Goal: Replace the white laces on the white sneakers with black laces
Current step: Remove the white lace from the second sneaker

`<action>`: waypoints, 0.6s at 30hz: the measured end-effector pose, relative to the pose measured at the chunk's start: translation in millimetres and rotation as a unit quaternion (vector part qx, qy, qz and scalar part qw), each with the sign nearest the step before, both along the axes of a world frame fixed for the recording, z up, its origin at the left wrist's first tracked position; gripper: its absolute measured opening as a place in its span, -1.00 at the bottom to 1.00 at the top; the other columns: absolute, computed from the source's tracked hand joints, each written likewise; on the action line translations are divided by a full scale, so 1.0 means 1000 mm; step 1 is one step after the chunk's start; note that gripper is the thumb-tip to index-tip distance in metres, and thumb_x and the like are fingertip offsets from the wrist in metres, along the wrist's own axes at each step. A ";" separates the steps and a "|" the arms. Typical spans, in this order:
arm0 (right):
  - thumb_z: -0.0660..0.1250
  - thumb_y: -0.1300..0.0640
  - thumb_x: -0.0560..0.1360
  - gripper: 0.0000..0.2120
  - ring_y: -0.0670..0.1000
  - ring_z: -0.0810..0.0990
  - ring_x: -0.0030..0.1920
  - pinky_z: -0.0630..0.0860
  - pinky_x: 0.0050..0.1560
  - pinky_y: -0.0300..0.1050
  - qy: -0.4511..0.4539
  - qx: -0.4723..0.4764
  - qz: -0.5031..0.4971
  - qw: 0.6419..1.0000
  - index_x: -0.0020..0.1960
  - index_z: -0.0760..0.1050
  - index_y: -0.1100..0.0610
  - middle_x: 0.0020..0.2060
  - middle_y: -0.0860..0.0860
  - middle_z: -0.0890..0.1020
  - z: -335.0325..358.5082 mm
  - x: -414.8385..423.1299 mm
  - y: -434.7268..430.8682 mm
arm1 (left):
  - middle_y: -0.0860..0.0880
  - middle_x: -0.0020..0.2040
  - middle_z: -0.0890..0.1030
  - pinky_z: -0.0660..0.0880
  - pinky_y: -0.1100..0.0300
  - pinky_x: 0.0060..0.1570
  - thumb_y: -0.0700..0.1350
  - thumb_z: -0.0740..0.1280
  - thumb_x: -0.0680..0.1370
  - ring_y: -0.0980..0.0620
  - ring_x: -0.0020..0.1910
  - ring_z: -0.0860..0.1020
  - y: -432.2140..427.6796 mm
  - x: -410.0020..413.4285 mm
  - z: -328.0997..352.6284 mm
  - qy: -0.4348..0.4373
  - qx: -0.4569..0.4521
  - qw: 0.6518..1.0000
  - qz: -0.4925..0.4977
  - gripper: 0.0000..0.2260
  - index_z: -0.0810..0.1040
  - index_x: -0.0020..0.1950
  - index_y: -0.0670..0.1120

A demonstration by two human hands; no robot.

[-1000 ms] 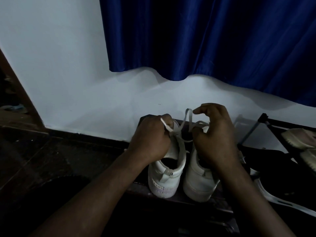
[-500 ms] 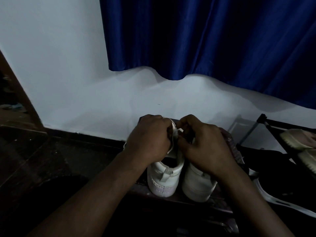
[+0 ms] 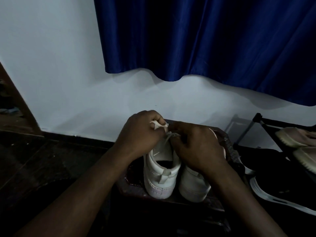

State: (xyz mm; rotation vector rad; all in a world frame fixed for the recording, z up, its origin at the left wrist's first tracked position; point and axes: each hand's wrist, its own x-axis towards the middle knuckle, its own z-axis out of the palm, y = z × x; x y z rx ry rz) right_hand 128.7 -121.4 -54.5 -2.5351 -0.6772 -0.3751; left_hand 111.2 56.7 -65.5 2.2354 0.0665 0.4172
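The white lace [image 3: 168,134] is being worked at the top of the left sneaker [image 3: 160,173], which is stood with its heel toward the camera on a dark stand [image 3: 133,189], just beside the right sneaker [image 3: 193,185]. A bunched length of the lace is gripped by the left hand [image 3: 142,132], whose fingers are curled round it above the tongue. A thin strand appears to be pinched by the right hand [image 3: 196,147], which is curled in from the other side, so that the two hands almost meet over the shoe. The eyelets are hidden by the hands, so how much is threaded cannot be told. The step is judged to be unlacing, an early one: no black lace is seen, and the right sneaker's front is covered by the right wrist. For the next move, the strand would need to be drawn out row by row, with the shoe steadied so that it is not tipped off the stand. A blue curtain [image 3: 205,40] is hung behind, and pale shoes [image 3: 294,135] are kept on a rack [image 3: 256,120] at the right.
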 end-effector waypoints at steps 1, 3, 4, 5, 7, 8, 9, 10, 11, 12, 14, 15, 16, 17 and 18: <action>0.21 -0.10 0.44 -0.64 0.01 0.67 -0.11 0.54 -0.11 -0.07 -0.007 -0.009 0.002 1.000 0.14 0.66 -0.19 -0.14 -0.09 0.73 0.000 -0.001 0.000 | 0.16 -0.21 0.54 0.42 0.33 -0.17 -0.05 0.49 0.48 0.17 -0.13 0.55 0.001 0.000 0.000 -0.010 0.080 0.997 -0.002 -0.93 0.69 -0.08 0.13; 0.22 -0.07 0.42 -0.67 0.02 0.66 -0.18 0.51 -0.17 -0.09 -0.014 -0.012 0.009 1.000 0.06 0.69 -0.16 -0.24 -0.08 0.71 -0.001 -0.002 0.001 | 0.14 -0.22 0.48 0.46 0.17 -0.13 -0.03 0.47 0.47 0.09 -0.12 0.53 0.002 0.001 -0.001 -0.034 0.171 0.985 0.011 -0.94 0.70 -0.12 0.14; 0.23 -0.06 0.41 -0.68 0.01 0.65 -0.21 0.49 -0.19 -0.10 -0.017 -0.010 0.009 1.000 0.04 0.69 -0.15 -0.27 -0.08 0.69 -0.002 -0.001 0.000 | 0.13 -0.22 0.49 0.47 0.13 -0.12 -0.03 0.47 0.48 0.07 -0.12 0.53 0.002 0.001 -0.001 -0.045 0.177 0.983 0.017 -0.94 0.69 -0.15 0.15; 0.26 -0.05 0.41 -0.71 0.00 0.64 -0.22 0.46 -0.20 -0.12 -0.019 -0.005 0.006 1.000 0.03 0.69 -0.14 -0.29 -0.08 0.68 -0.003 -0.001 0.000 | 0.13 -0.21 0.52 0.48 0.13 -0.11 -0.04 0.48 0.49 0.08 -0.12 0.53 0.001 0.001 -0.001 -0.055 0.164 0.985 0.017 -0.92 0.67 -0.17 0.15; 0.36 -0.01 0.43 -0.82 -0.05 0.62 -0.22 0.44 -0.21 -0.16 -0.023 0.007 0.002 1.000 0.00 0.67 -0.12 -0.26 -0.11 0.67 -0.006 0.002 -0.002 | 0.17 -0.22 0.56 0.44 0.29 -0.14 -0.06 0.46 0.54 0.17 -0.16 0.54 -0.003 0.001 -0.001 -0.066 0.096 0.993 0.017 -0.86 0.61 -0.19 0.14; 0.40 0.02 0.44 -0.87 -0.06 0.61 -0.20 0.45 -0.21 -0.16 -0.023 0.015 0.003 1.000 -0.02 0.65 -0.10 -0.24 -0.11 0.66 -0.008 0.004 -0.003 | 0.18 -0.23 0.59 0.39 0.38 -0.20 -0.07 0.44 0.57 0.21 -0.19 0.55 -0.005 0.000 0.000 -0.062 0.055 0.996 0.027 -0.85 0.58 -0.18 0.11; 0.42 0.04 0.44 -0.91 -0.06 0.60 -0.20 0.49 -0.20 -0.13 -0.022 0.023 0.005 0.999 -0.05 0.63 -0.08 -0.23 -0.12 0.64 -0.009 0.005 -0.003 | 0.15 -0.23 0.62 0.36 0.42 -0.25 -0.06 0.41 0.60 0.23 -0.21 0.55 -0.006 0.000 0.000 -0.051 0.018 0.998 0.040 -0.86 0.57 -0.15 0.06; 0.42 0.05 0.44 -0.94 -0.05 0.59 -0.20 0.53 -0.19 -0.08 -0.027 0.032 0.007 0.999 -0.08 0.60 -0.06 -0.23 -0.11 0.62 -0.011 0.007 -0.002 | 0.12 -0.20 0.66 0.35 0.41 -0.28 -0.05 0.37 0.63 0.23 -0.22 0.55 -0.006 0.001 -0.001 -0.039 -0.011 0.998 0.053 -0.88 0.56 -0.11 0.02; 0.42 0.05 0.45 -0.97 -0.04 0.59 -0.22 0.55 -0.19 -0.03 -0.033 0.049 0.001 0.998 -0.11 0.58 -0.04 -0.25 -0.10 0.61 -0.011 0.008 -0.001 | 0.10 -0.17 0.68 0.35 0.41 -0.28 -0.05 0.35 0.65 0.21 -0.20 0.57 -0.006 0.002 -0.003 -0.032 -0.027 0.997 0.059 -0.88 0.55 -0.08 -0.01; 0.41 0.05 0.47 -0.97 -0.03 0.59 -0.24 0.56 -0.21 0.01 -0.038 0.078 -0.013 0.996 -0.13 0.56 -0.03 -0.26 -0.09 0.61 -0.012 0.009 -0.002 | 0.10 -0.15 0.70 0.35 0.43 -0.28 -0.05 0.33 0.66 0.21 -0.17 0.58 -0.006 0.002 -0.005 -0.030 -0.035 0.997 0.061 -0.88 0.54 -0.07 -0.01; 0.40 0.06 0.51 -0.92 -0.03 0.60 -0.26 0.58 -0.23 0.03 -0.031 0.158 -0.068 0.985 -0.14 0.53 -0.02 -0.28 -0.08 0.62 -0.011 0.013 -0.004 | 0.10 -0.17 0.70 0.37 0.47 -0.26 -0.07 0.32 0.67 0.22 -0.13 0.61 -0.007 0.002 -0.005 -0.038 -0.046 0.997 0.057 -0.87 0.53 -0.08 -0.01; 0.40 0.08 0.52 -0.94 -0.03 0.62 -0.22 0.59 -0.20 0.03 -0.033 0.186 -0.090 0.978 -0.12 0.54 -0.01 -0.24 -0.09 0.63 -0.011 0.014 -0.006 | 0.10 -0.18 0.70 0.41 0.44 -0.21 -0.09 0.32 0.66 0.22 -0.13 0.61 -0.007 0.001 -0.004 -0.046 -0.054 0.996 0.052 -0.87 0.53 -0.09 -0.02; 0.41 0.11 0.52 -0.95 -0.02 0.63 -0.14 0.61 -0.13 0.04 -0.043 0.190 -0.104 0.975 -0.05 0.57 -0.02 -0.13 -0.08 0.64 -0.012 0.016 -0.008 | 0.10 -0.20 0.70 0.46 0.37 -0.16 -0.10 0.34 0.66 0.23 -0.14 0.62 -0.008 0.001 -0.003 -0.052 -0.063 0.996 0.045 -0.87 0.54 -0.10 -0.02; 0.42 0.12 0.50 -0.85 0.02 0.64 -0.03 0.62 -0.04 0.06 -0.050 0.173 -0.117 0.977 0.06 0.59 -0.02 0.00 -0.06 0.63 -0.012 0.015 -0.008 | 0.11 -0.22 0.71 0.49 0.30 -0.13 -0.11 0.35 0.64 0.24 -0.15 0.62 -0.009 0.000 0.000 -0.053 -0.075 0.995 0.036 -0.87 0.55 -0.10 -0.03; 0.43 0.11 0.48 -0.72 0.05 0.63 0.07 0.62 0.03 0.08 -0.047 0.150 -0.122 0.980 0.18 0.58 -0.03 0.13 -0.04 0.59 -0.013 0.015 -0.008 | 0.13 -0.23 0.71 0.49 0.27 -0.12 -0.12 0.37 0.63 0.25 -0.17 0.63 -0.010 0.000 0.002 -0.050 -0.089 0.994 0.027 -0.88 0.57 -0.11 -0.04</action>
